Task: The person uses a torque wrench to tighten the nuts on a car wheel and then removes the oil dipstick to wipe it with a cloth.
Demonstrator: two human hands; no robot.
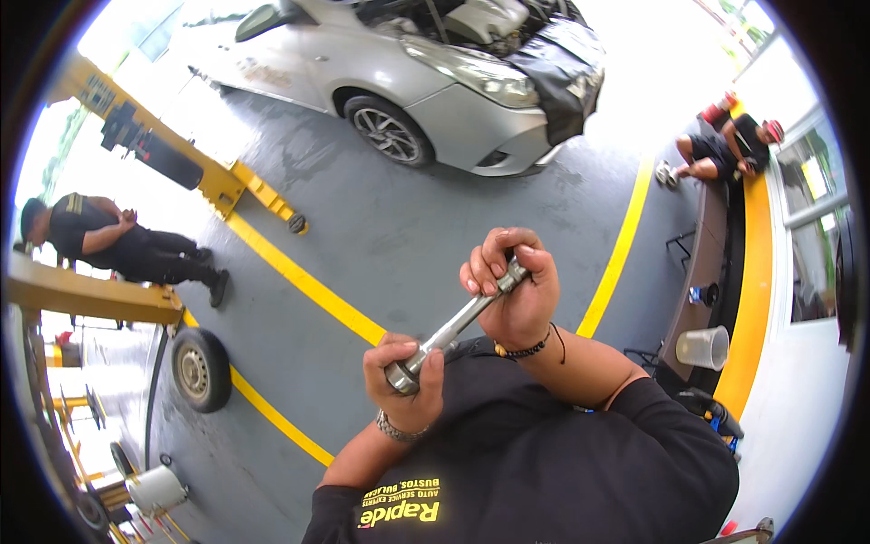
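Note:
A silver metal socket tool with a long shaft [460, 322] is held at a slant in front of my chest. My left hand [403, 385] is closed around its lower end, where a wide round socket shows between thumb and fingers. My right hand [512, 290] grips the upper end, fingers curled over it, so that end is partly hidden.
A silver car [458, 122] with raised bonnet stands ahead. A yellow lift [217, 186] and loose tyre [201, 370] are left, near a standing person [118, 240]. Another person [729, 154] sits right, by a bench [702, 254] with a clear plastic cup [702, 347].

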